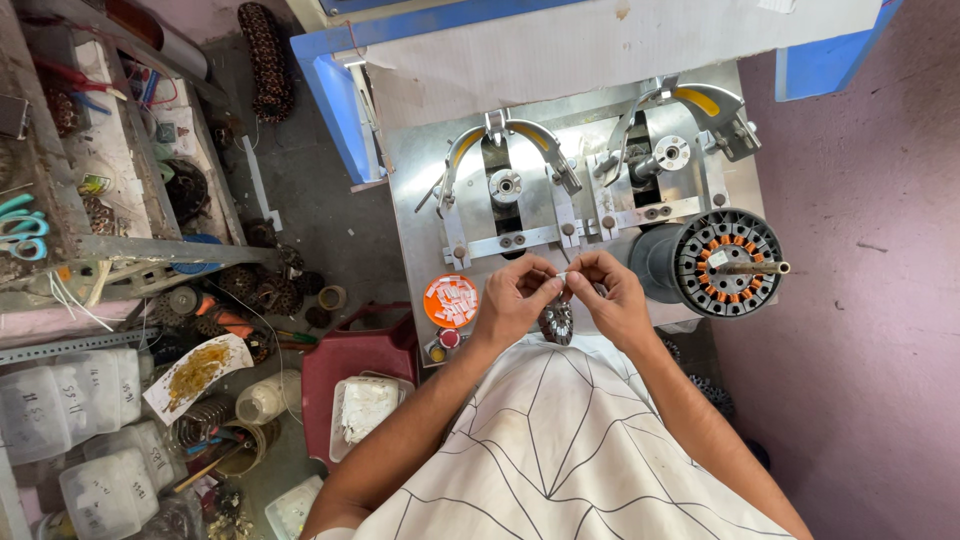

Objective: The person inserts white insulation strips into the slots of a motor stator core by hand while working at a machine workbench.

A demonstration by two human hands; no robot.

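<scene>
Person seated at a metal worktop (420, 200), viewed from above. Both hands meet at the near edge of the plate. Left hand (512, 300) and right hand (615, 298) are each closed in a pinch on a small white slip (561, 277) held between the fingertips. Directly below the slip, partly hidden between the two hands, sits a small dark stator core (556, 320), close to the person's lap. I cannot tell whether either hand also supports the core.

Judgement on technique: the slip looks thin and easily creased, so a light pinch from both sides seems right. Keeping it square to the slot in the core, with wrists braced against the plate edge, should help. Fingertips hide the slot, so feel matters more than sight here.

Counts:
- Winding fixtures with curved arms on the plate: two, left fixture (505, 185) and right fixture (670, 150).
- Large wound stator (728, 262) with copper coils, on a shaft at the right: one.
- Orange round dish (451, 300) holding white slips, just left of the left hand: one dish; slips too many and too small to count.
- Small red cap (449, 338) near the dish: one.
- White tray (365, 408) on the dark red stool below left: one.
- Clear plastic tubs (70, 400) at far left on the floor: at least three.
- Teal-handled scissors (22, 235) on the left shelf: one pair.
</scene>
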